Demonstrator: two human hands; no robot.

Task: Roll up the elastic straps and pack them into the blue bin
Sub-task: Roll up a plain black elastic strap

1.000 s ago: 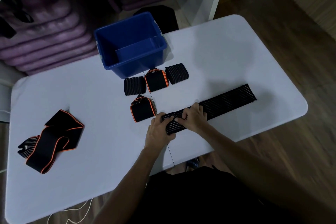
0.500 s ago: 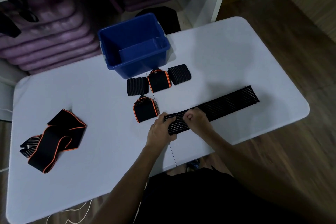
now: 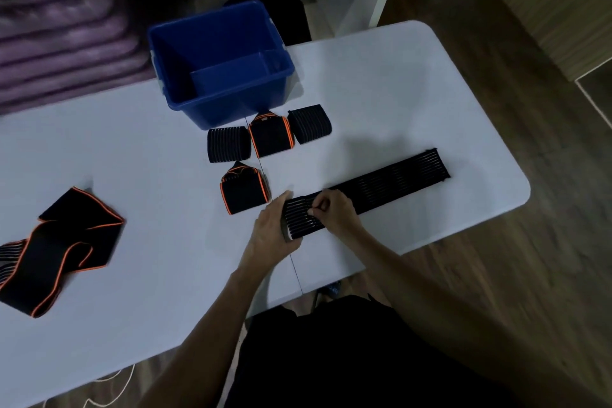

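A long black ribbed elastic strap (image 3: 390,180) lies flat across the white table (image 3: 149,159), running up to the right. Its near end (image 3: 299,217) is rolled over. My left hand (image 3: 270,230) cups that roll from the left side. My right hand (image 3: 334,212) pinches the roll's top with curled fingers. Several finished rolls sit in front of the blue bin (image 3: 218,66): two black ribbed ones (image 3: 228,144) (image 3: 309,124) and two with orange trim (image 3: 270,136) (image 3: 243,190). The bin looks empty inside.
A loose black strap with orange edging (image 3: 56,248) lies crumpled at the table's left. Stacked purple mats (image 3: 66,36) fill the back left. A dark stool (image 3: 284,15) stands behind the bin. Wooden floor (image 3: 530,242) lies to the right.
Both hands have turned the strap's near end over and shifted slightly right along it. My left hand moved from on top of the roll to its left side.
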